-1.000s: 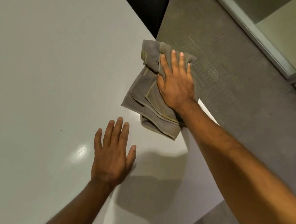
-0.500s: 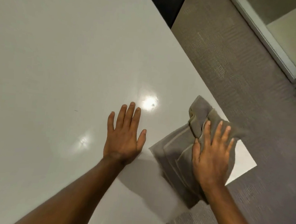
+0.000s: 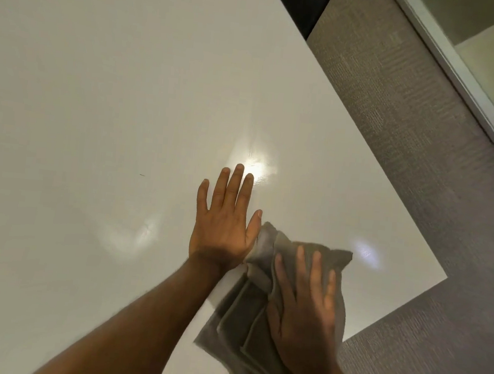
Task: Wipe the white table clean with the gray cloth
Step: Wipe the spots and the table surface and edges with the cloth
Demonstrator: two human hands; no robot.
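The white table [image 3: 113,89] fills the left and middle of the view, glossy with light reflections. A folded gray cloth [image 3: 243,334] lies near the table's lower right corner. My right hand [image 3: 303,313] is pressed flat on the cloth, fingers spread and pointing away from me. My left hand [image 3: 227,224] rests flat and open on the bare table just left of the cloth. Its thumb touches the cloth's upper edge. The cloth's near part runs under my right wrist and out of the view's lower edge.
Gray carpet [image 3: 422,173] lies beyond the table's right edge and corner. A pale wall base or glass partition frame [image 3: 450,64] crosses the upper right. A dark object [image 3: 299,2] sits past the table's far edge. A tiny dark speck [image 3: 142,174] marks the tabletop.
My right hand has dragged the cloth from the far right edge toward me along the table, then leftward until it meets my left thumb. My left hand has stayed flat on the table.
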